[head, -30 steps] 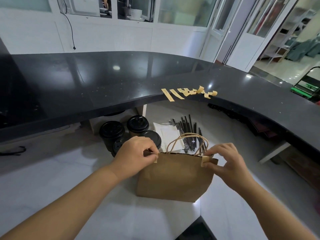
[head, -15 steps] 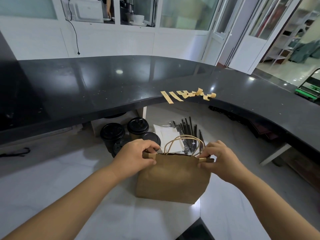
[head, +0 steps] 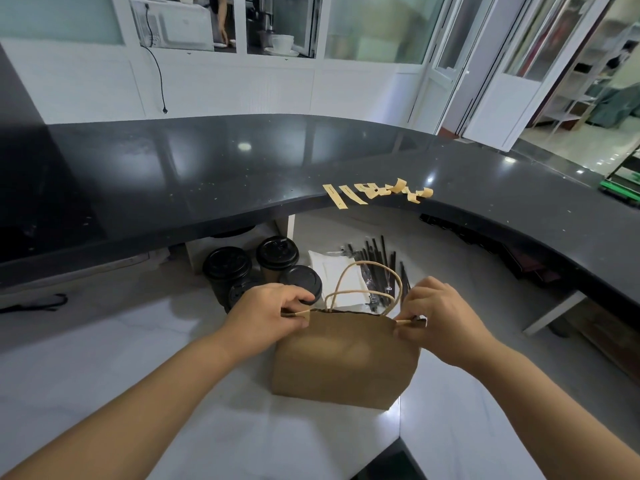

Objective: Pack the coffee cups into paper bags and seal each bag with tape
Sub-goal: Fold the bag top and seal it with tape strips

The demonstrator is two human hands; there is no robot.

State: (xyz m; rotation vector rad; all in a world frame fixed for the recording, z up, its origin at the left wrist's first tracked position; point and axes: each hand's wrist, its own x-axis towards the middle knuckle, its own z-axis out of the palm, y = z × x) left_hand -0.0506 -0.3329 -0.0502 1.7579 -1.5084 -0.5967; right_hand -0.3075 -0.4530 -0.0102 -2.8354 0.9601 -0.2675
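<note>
Paper bag [head: 346,358]: stood upright on the white worktop [head: 104,358], near centre, twine handles raised above its mouth
Left hand [head: 266,317]: fingers curled, pinched the bag's top left corner
Right hand [head: 440,320]: fingers curled, pinched the bag's top right corner, where a tape piece showed
Hands: set apart, one at each end of the bag's top edge
Coffee cups [head: 266,268]: four black-lidded, clustered just beyond the left hand
Tape strips [head: 377,192]: stuck in a row along the near edge of the black counter [head: 207,174], far of the bag
Black straws [head: 377,258]: lay beyond the bag, beside white napkins [head: 332,275]
</note>
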